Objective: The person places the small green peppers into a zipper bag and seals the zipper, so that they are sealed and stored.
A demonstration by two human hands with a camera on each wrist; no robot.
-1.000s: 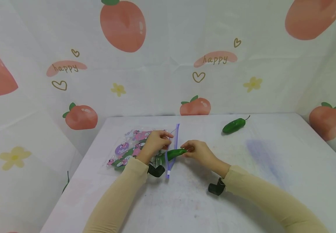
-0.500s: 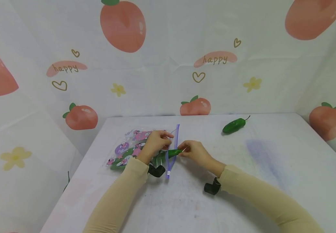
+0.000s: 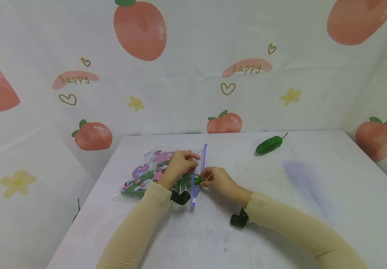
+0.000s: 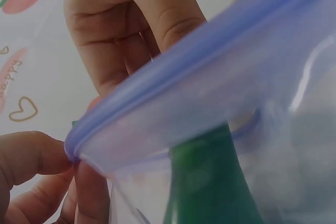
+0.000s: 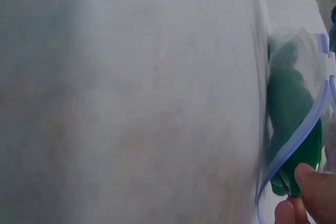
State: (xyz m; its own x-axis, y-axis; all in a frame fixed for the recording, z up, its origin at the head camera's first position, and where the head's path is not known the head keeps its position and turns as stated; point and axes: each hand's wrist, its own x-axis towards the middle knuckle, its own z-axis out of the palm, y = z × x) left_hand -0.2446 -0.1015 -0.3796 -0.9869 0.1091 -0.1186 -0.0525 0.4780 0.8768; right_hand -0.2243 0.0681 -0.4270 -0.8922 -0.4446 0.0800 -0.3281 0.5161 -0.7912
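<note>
A clear zip bag (image 3: 141, 171) printed with pink and purple cartoon figures lies on the table, its purple-edged mouth parted and facing right. Green peppers show through its plastic. My left hand (image 3: 179, 164) pinches the bag's edge; in the left wrist view its thumb and fingers (image 4: 29, 153) close on the purple zip strip (image 4: 157, 66). At the mouth, a green pepper (image 3: 197, 181) lies mostly inside the bag. My right hand (image 3: 221, 182) pinches the pepper's outer end, and the right wrist view shows the thumb (image 5: 312, 182) against it.
Another green pepper (image 3: 269, 145) with a curved stem lies at the back of the white table (image 3: 247, 239). A purple-blue smear (image 3: 304, 183) marks the right side. A fruit-printed cloth (image 3: 186, 89) hangs behind the table.
My right hand has moved left, sliding the pepper deeper into the bag until little more than its end shows outside. My left hand stays at the bag's edge.
</note>
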